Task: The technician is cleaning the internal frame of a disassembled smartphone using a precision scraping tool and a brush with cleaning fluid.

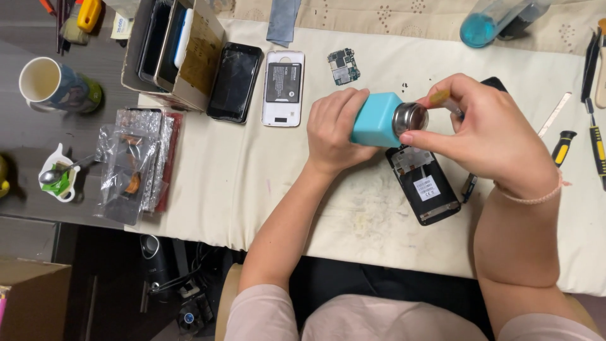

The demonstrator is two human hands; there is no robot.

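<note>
My left hand (336, 128) grips a turquoise square bottle (376, 120) tipped on its side, its round metal pump top (410, 118) facing right. My right hand (481, 131) is at that metal top, with the thumb against its lower rim and a small yellowish piece (440, 98) pinched in the fingers above it. Just below the bottle lies an opened black phone (423, 184), inner side up with a white label, on the cream cloth (252, 177).
A black phone (234, 81), a white phone back with battery (283, 88) and a small circuit board (343, 66) lie at the back. A cardboard box (173, 50), foil bags (136, 161), a mug (55, 84), screwdrivers (593, 139) and a blue-liquid bottle (492, 22) surround them.
</note>
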